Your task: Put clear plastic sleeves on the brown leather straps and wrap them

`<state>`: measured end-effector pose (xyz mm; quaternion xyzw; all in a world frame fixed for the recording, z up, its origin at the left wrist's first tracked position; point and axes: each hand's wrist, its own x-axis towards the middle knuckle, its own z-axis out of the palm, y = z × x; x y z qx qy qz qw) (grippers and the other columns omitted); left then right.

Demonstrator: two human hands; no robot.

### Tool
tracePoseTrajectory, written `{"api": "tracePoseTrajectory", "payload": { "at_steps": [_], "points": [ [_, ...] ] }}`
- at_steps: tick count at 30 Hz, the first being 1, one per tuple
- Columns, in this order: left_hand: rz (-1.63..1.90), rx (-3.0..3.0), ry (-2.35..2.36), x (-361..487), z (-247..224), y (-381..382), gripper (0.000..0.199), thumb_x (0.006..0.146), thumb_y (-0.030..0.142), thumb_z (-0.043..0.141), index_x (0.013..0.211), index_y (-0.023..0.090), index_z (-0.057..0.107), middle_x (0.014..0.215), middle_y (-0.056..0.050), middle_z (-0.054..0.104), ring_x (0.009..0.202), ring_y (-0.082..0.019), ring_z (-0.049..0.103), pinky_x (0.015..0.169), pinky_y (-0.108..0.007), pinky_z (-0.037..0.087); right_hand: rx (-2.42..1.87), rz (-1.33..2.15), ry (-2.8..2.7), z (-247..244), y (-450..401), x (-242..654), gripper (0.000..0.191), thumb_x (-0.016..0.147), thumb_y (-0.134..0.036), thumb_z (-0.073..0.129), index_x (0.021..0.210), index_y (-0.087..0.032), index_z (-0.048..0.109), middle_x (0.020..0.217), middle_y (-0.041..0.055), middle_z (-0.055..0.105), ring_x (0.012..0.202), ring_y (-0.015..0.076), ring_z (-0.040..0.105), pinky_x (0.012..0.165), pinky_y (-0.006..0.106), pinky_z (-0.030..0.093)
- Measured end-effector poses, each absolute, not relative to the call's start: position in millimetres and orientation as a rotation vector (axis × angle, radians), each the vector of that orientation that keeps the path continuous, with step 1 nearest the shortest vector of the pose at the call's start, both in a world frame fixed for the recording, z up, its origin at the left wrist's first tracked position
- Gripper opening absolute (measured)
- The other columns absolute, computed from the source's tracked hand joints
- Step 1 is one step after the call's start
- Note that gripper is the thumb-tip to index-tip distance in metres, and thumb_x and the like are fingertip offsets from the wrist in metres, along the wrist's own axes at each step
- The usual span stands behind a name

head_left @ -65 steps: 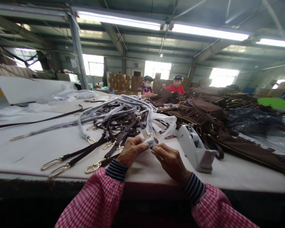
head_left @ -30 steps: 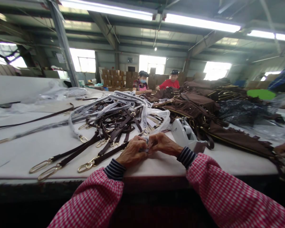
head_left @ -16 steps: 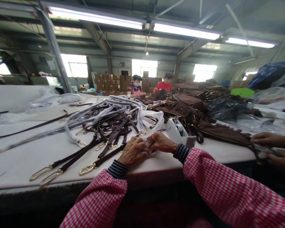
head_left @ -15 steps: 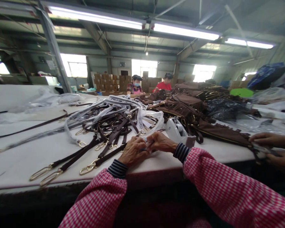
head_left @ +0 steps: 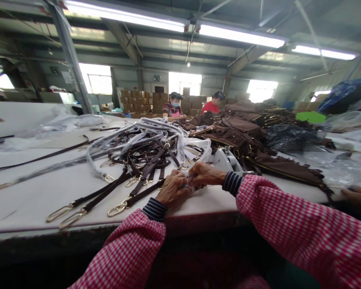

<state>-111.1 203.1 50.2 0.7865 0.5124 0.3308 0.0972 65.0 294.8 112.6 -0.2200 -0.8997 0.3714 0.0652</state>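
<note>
Both hands stay closed together; wrapped strap end [head_left: 187, 179] pinched between them.

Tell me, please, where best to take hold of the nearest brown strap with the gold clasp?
Probably the flat band of the brown strap just behind the gold clasp, pinched from above: it lies flat on the table, clear of the tangled pile.

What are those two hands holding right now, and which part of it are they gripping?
Both the left hand and the right hand pinch one small pale piece between their fingertips. It is mostly hidden, so what it is and which part is gripped cannot be told.
</note>
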Motion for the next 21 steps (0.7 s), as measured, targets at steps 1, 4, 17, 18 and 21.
{"api": "tracePoseTrajectory", "payload": {
  "at_steps": [1, 4, 17, 18, 21],
  "points": [
    [1.001, 2.331, 1.498, -111.8, 49.5, 203.9, 0.015, 0.086, 0.033, 0.066, 0.079, 0.021, 0.07, 0.093, -0.006, 0.065, 0.106, -0.028, 0.05, 0.089, -0.039, 0.04, -0.648, 1.102, -2.748, 116.1, 295.1, 65.3, 0.01, 0.076, -0.016, 0.066, 0.075, -0.011, 0.075, 0.06, 0.0022, 0.068, 0.052, 0.0143, 0.063, 0.047, 0.02, 0.046],
    [1.036, 2.332, 1.454, -113.5, 47.5, 206.6, 0.023, 0.089, 0.036, 0.063, 0.074, 0.02, 0.062, 0.09, -0.006, 0.063, 0.097, -0.026, 0.052, 0.088, -0.039, 0.041, -0.581, 0.954, -2.821, 122.6, 295.1, 65.7, 0.012, 0.078, -0.011, 0.063, 0.076, -0.012, 0.075, 0.062, 0.0025, 0.069, 0.053, 0.0146, 0.064, 0.051, 0.021, 0.046],
    [1.136, 2.058, 1.509, -108.9, 59.4, 203.4, 0.03, 0.09, 0.047, 0.06, 0.08, 0.018, 0.062, 0.091, -0.006, 0.061, 0.094, -0.026, 0.052, 0.086, -0.039, 0.039, -0.428, 0.033, -2.958, 138.6, 283.2, 69.2, 0.016, 0.089, -0.009, 0.06, 0.078, -0.013, 0.07, 0.073, 0.0054, 0.07, 0.065, 0.0148, 0.058, 0.06, 0.027, 0.029],
    [1.169, 2.015, 1.504, -108.9, 61.3, 202.8, 0.03, 0.089, 0.047, 0.06, 0.08, 0.018, 0.062, 0.091, -0.006, 0.061, 0.094, -0.026, 0.053, 0.086, -0.039, 0.039, -0.412, -0.088, -2.986, 142.0, 280.2, 66.8, 0.015, 0.09, -0.009, 0.059, 0.08, -0.013, 0.07, 0.075, 0.0065, 0.07, 0.065, 0.0151, 0.057, 0.059, 0.028, 0.027],
    [1.27, 1.871, 1.464, -109.8, 65.0, 201.3, 0.031, 0.089, 0.047, 0.06, 0.078, 0.018, 0.062, 0.089, -0.005, 0.061, 0.093, -0.025, 0.055, 0.084, -0.037, 0.039, -0.324, -0.386, -2.976, 145.9, 272.0, 60.1, 0.014, 0.094, -0.008, 0.055, 0.092, -0.012, 0.068, 0.088, 0.0094, 0.071, 0.068, 0.0164, 0.058, 0.058, 0.032, 0.023]
  ]
}}
